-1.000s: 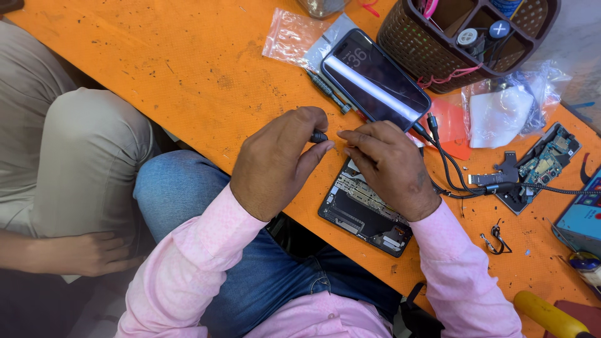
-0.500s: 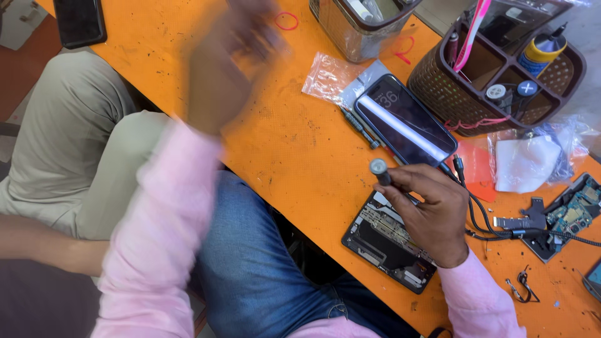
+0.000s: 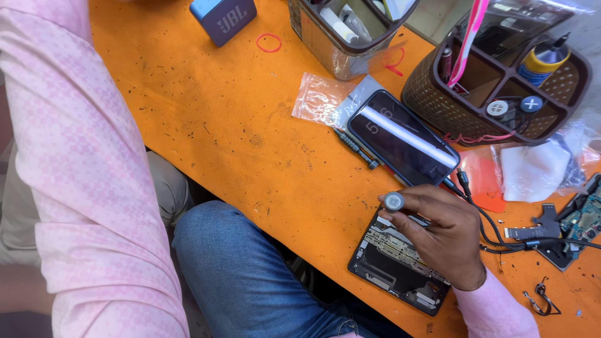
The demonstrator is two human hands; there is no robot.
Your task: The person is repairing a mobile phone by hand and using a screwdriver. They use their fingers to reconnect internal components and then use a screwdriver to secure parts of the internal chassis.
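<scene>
Orange table (image 3: 206,138) carries an opened phone (image 3: 397,266) at its near edge, where the right hand (image 3: 441,235) has fingers clenched on a screwdriver (image 3: 394,201) over it, apparently mid-unscrewing, needing a steady tip; the left hand is out of view.

An orange tabletop (image 3: 206,119) fills most of the view, running diagonally from the far left down to the near right. Its surface is worn: dark specks, small scratches and dull smudges are scattered across it, thicker toward the middle. The near edge cuts a straight slanting line, and below it the space drops into deep shadow. Light falls evenly and brightly from above, with only soft, short shadows on the orange surface. At the far right corner a patch of pale grey ground (image 3: 432,15) shows past the tabletop's edge. No walls or windows are in view.
</scene>
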